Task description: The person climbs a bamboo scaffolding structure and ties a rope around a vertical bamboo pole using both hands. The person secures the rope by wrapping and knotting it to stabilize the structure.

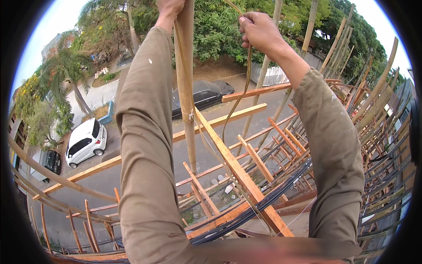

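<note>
My right hand (261, 35) is closed in a pinch on a flat brownish cord (249, 72). One part of the cord rises from the fingers past the top edge; the other hangs in a curve below the hand. At the top edge, my left hand (169, 6) is beside an upright bamboo pole (184, 57), its fingers cut off or hidden. A similar thin strand (181, 46) runs down the pole from near that hand. Lower down, white string (190, 115) is tied round the pole where wooden beams meet it.
A long wooden beam (237, 167) slopes toward me, with a bundle of black bars (263, 204) crossing it. Timber framing and bamboo poles (378, 94) crowd the right. Far below are a road, a white car (86, 141) and a dark car (202, 94). Trees stand beyond.
</note>
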